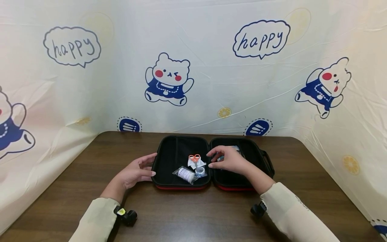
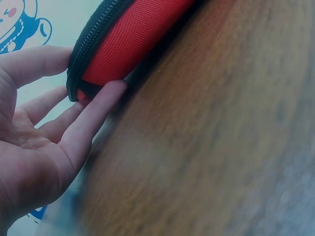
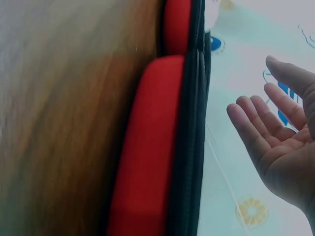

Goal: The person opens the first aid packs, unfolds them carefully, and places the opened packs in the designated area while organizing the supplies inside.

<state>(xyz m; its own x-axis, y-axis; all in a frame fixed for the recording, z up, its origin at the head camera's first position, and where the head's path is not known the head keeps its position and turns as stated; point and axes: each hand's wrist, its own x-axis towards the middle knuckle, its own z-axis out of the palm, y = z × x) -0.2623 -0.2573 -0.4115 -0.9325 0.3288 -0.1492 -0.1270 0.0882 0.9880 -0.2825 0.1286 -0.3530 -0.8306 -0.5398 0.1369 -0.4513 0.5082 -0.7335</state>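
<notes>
A red first-aid-style case (image 1: 164,164) with a black lining lies unfolded on the table. My left hand (image 1: 136,172) holds its left edge, fingers against the black zipper (image 2: 96,37) and the red fabric side (image 2: 130,42) in the left wrist view. Inside the left half are orange-handled scissors (image 1: 195,158) on a white packet (image 1: 201,163), a wrapped white roll (image 1: 186,174) and a small clear-wrapped roll (image 1: 200,171). Above the right half hovers my right hand (image 1: 228,159), fingers loosely bent and holding nothing. It partly hides bluish packets (image 1: 235,148) there.
The brown wooden table (image 1: 193,215) extends around the case. A black carry handle (image 1: 268,163) sticks out on the case's right side. Behind the table hangs a pale curtain (image 1: 211,94) printed with bears.
</notes>
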